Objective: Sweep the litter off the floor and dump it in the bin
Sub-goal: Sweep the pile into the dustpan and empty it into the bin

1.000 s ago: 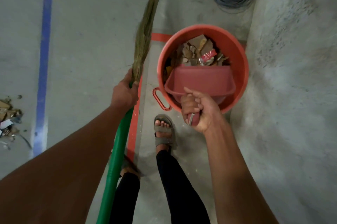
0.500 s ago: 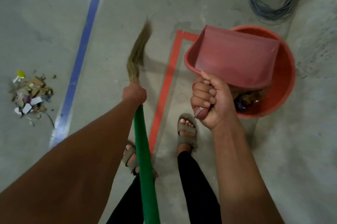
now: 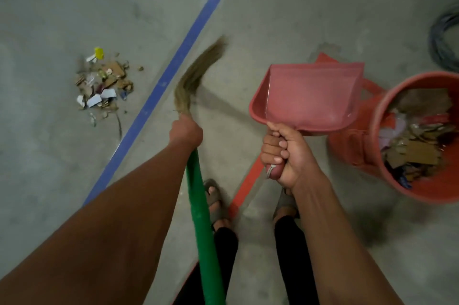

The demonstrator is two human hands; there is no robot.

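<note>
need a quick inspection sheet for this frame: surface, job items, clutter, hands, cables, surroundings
Surface: grey concrete floor, a blue line and orange tape marked on it.
Job's things: litter pile left of the blue line; orange bin part full; red dustpan looks empty; broom.
Clutter: nothing seen beyond the pile.
Hands: left hand grips the broom; right hand grips the dustpan handle.
Cables: grey coil at the right edge.
Surroundings: the person's sandalled feet.
</note>
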